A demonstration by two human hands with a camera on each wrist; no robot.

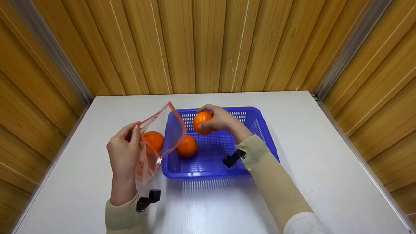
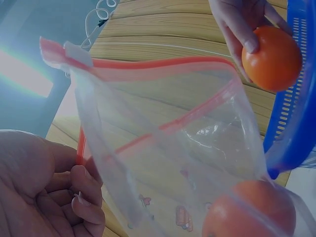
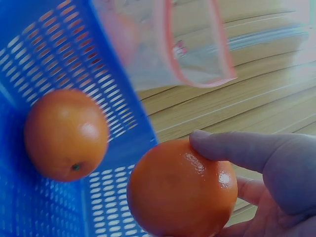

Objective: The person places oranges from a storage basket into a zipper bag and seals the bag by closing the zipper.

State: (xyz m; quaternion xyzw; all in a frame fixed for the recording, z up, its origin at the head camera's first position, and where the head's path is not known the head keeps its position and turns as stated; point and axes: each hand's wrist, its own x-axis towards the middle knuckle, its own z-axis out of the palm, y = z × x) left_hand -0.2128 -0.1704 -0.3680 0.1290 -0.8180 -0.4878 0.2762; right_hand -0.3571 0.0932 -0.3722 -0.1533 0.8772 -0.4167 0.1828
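1. My left hand (image 1: 125,149) pinches the rim of a clear bag (image 2: 163,148) at the left of the blue basket (image 1: 208,175).
2. My right hand (image 1: 219,118) grips an orange (image 1: 202,123) over the basket's far left part.
3. A second orange (image 1: 187,147) sits inside, left; a third orange (image 1: 155,140) shows in the bag.

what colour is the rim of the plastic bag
The rim is coral red, best seen in the left wrist view.
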